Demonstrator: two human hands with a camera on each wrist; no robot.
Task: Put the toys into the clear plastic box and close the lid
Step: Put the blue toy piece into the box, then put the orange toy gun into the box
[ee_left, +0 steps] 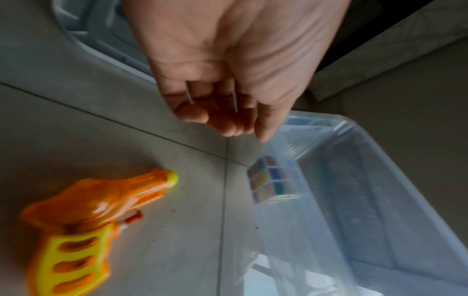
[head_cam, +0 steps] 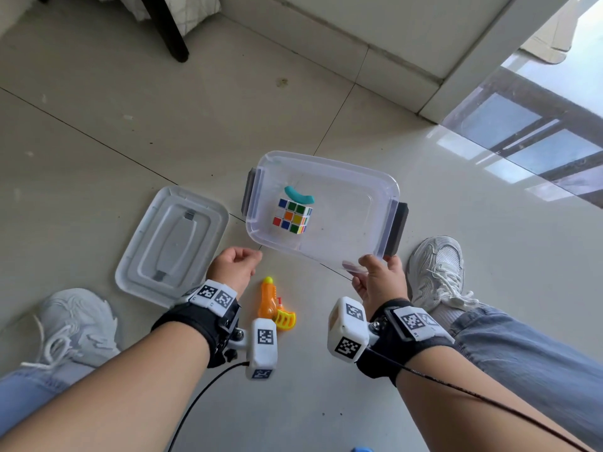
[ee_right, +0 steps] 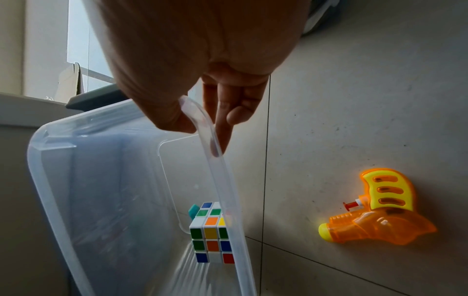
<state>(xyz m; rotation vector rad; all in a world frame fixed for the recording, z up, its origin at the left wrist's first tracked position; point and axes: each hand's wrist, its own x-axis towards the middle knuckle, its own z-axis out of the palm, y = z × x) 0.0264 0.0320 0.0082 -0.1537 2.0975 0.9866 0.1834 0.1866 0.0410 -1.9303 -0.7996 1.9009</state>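
Two toys, a puzzle cube (head_cam: 292, 215) and a teal piece (head_cam: 299, 194), lay inside the clear plastic box (head_cam: 386, 190). Right hand (head_cam: 380, 282) grip pinched the box rim; left hand (head_cam: 233, 270) was loosely curled, empty. Orange water pistol (head_cam: 272, 305) and lid (head_cam: 173, 244) lay on the floor.

Pale glossy floor tiles (head_cam: 130, 102) – white wall (head_cam: 375, 21), dark furniture leg (head_cam: 169, 31), bright window (head_cam: 554, 102).

Black wrist straps (head_cam: 187, 324) carry white blocks (head_cam: 262, 349) printed with black square codes, each trailing a thin black cable (head_cam: 199, 396). Blue jeans (head_cam: 528, 357); white laced sneakers (head_cam: 437, 272) at 4 and 8 o'clock.
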